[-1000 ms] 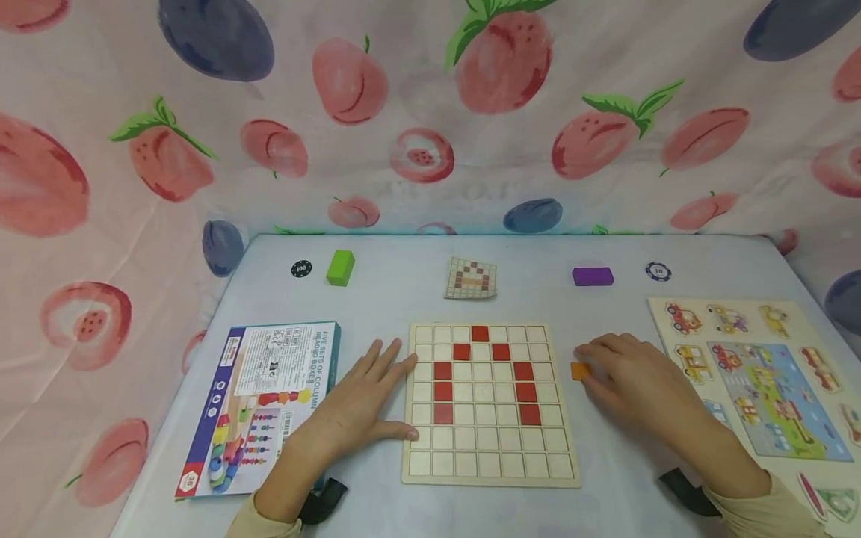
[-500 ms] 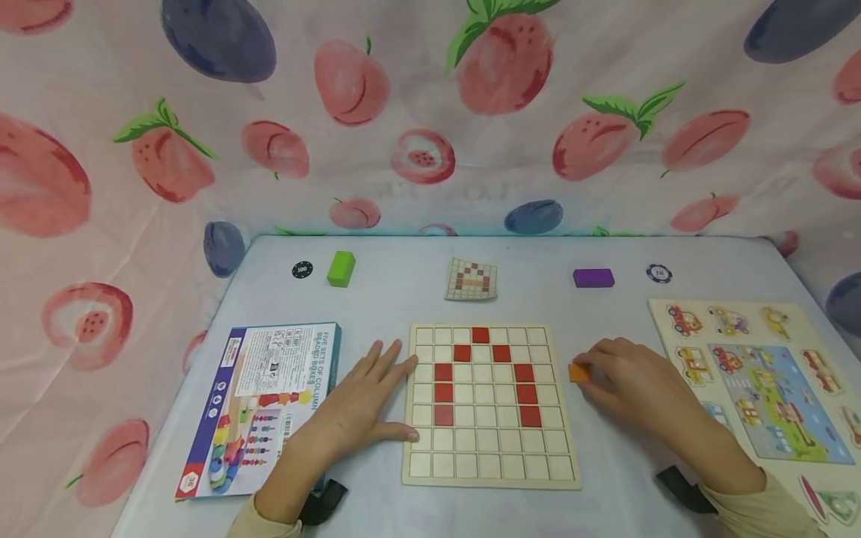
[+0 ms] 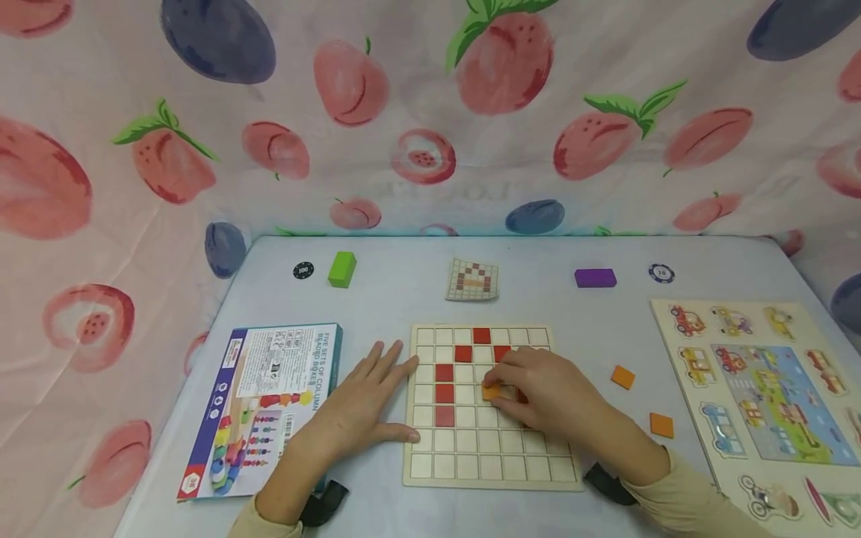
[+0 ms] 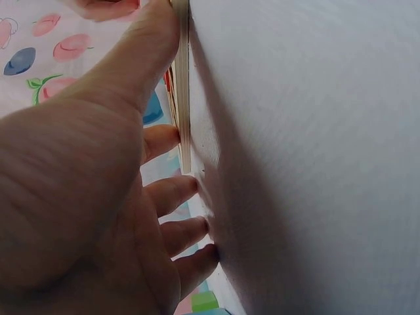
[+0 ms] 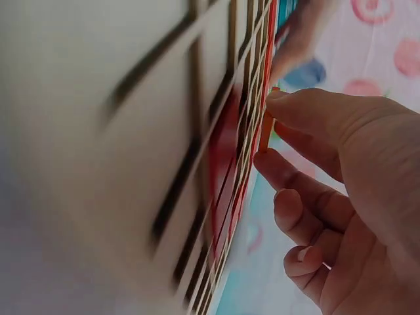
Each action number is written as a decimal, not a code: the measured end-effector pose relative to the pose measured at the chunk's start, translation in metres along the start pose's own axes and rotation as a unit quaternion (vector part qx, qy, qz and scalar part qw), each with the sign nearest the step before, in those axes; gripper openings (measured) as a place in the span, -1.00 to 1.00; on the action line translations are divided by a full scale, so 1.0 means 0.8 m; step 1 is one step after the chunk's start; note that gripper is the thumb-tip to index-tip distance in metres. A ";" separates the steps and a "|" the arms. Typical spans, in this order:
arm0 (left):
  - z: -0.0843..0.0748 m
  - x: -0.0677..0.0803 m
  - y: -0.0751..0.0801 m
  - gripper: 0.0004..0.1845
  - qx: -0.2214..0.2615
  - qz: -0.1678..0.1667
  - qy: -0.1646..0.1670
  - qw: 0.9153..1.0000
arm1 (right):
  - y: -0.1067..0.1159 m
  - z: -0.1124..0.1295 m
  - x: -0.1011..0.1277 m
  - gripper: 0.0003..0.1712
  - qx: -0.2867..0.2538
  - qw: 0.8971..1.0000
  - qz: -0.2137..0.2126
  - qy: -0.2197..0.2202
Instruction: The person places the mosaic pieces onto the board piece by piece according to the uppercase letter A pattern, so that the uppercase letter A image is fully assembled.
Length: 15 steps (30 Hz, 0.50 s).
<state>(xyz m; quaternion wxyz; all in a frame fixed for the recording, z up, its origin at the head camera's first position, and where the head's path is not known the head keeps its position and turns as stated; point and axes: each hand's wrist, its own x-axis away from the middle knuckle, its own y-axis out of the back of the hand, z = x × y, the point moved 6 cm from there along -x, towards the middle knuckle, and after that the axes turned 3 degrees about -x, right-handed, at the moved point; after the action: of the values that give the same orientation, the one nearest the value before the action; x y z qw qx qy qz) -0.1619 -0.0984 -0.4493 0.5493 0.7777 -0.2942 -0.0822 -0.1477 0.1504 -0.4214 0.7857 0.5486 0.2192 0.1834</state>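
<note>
A square wooden grid board [image 3: 489,467] lies in the middle of the table, with several red tiles [image 3: 445,393] in its cells. Between thumb and index finger, my right hand [image 3: 554,396] pinches a small orange square tile [image 3: 492,392] over the board's middle cells. In the right wrist view this tile [image 5: 266,133] appears edge-on at the fingertips, close to the board surface; contact cannot be told. My left hand [image 3: 346,418] rests at the board's left edge, fingers spread, thumb and index tip touching it. Two more orange tiles [image 3: 622,376] lie right of the board; red tiles there are partly hidden by my hand.
A small pattern card [image 3: 472,280] lies behind the board, between a green block [image 3: 341,269] and a purple block [image 3: 595,278]. Beyond them are a black chip [image 3: 303,270] and another chip [image 3: 661,273]. A box [image 3: 269,403] sits left, a picture puzzle [image 3: 773,396] right.
My right hand has moved left from beside the board to above its middle, carrying the orange tile. Two orange tiles on the table are now uncovered. My left hand stays put.
</note>
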 end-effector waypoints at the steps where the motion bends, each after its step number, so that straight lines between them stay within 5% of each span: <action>1: 0.000 0.000 0.000 0.14 -0.001 0.000 0.001 1.000 | -0.004 0.006 -0.003 -0.76 -0.003 1.000 0.000 0.013; 15: 0.000 0.000 -0.001 0.14 -0.001 -0.004 0.004 1.000 | -0.019 0.039 -0.032 -0.89 0.000 0.999 0.001 0.050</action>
<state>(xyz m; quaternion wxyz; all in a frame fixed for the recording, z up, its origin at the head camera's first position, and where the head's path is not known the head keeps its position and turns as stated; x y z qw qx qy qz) -0.1616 -0.0988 -0.4498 0.5508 0.7787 -0.2891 -0.0814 -0.1511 0.1074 -0.4228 0.7734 0.5393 0.2578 0.2111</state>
